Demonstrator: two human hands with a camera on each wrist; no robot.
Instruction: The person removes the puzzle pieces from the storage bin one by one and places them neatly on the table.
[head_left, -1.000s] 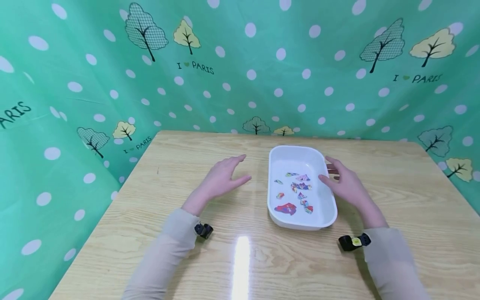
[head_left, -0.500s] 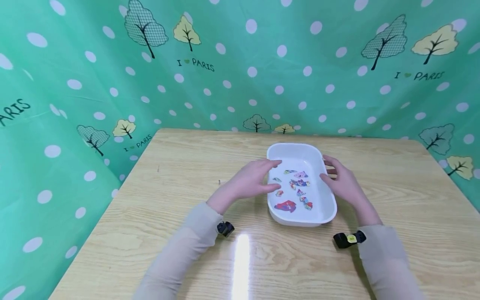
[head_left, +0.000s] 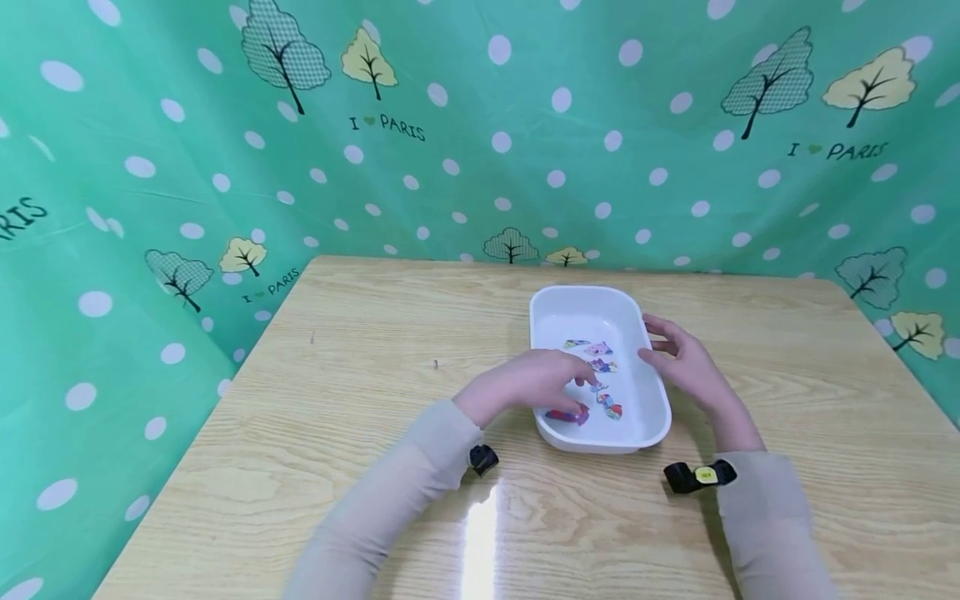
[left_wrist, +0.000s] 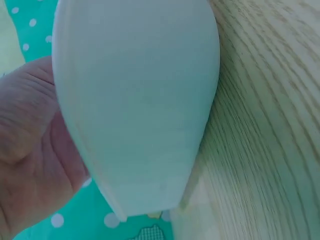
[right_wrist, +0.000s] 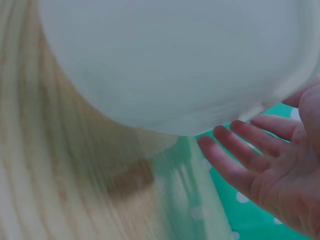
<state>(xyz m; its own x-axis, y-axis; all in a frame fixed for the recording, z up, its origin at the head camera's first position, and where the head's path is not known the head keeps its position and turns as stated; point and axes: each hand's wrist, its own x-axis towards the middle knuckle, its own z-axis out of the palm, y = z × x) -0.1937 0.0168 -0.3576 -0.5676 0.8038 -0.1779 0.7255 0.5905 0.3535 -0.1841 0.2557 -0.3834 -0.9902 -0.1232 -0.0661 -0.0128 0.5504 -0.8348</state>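
Observation:
A white plastic tub point(head_left: 596, 304) stands on the table with several flat, brightly printed cut-out pieces on its floor. My left hand point(head_left: 536, 383) reaches over its left rim, thumb and fingers spread apart above a red-and-purple piece point(head_left: 567, 415). Whether the fingertips touch any piece, I cannot tell. At the right side, my right hand point(head_left: 690, 367) holds the rim, thumb over the top and fingers along the outer wall. Its fingertips meet the tub's outside point(right_wrist: 165, 75) in the right wrist view. The left wrist view has the tub's wall point(left_wrist: 140, 100) hiding the left fingertips.
A wooden table point(head_left: 360, 333) lies beneath, with a tiny dark speck point(head_left: 436, 364) left of the tub. Behind it hangs a green dotted cloth point(head_left: 480, 183) printed with trees. Each wrist wears a black camera strap, such as the right strap point(head_left: 697, 477).
My left hand has moved right, from above the bare table over the tub's rim and down into the tub. The right hand stays at the right rim.

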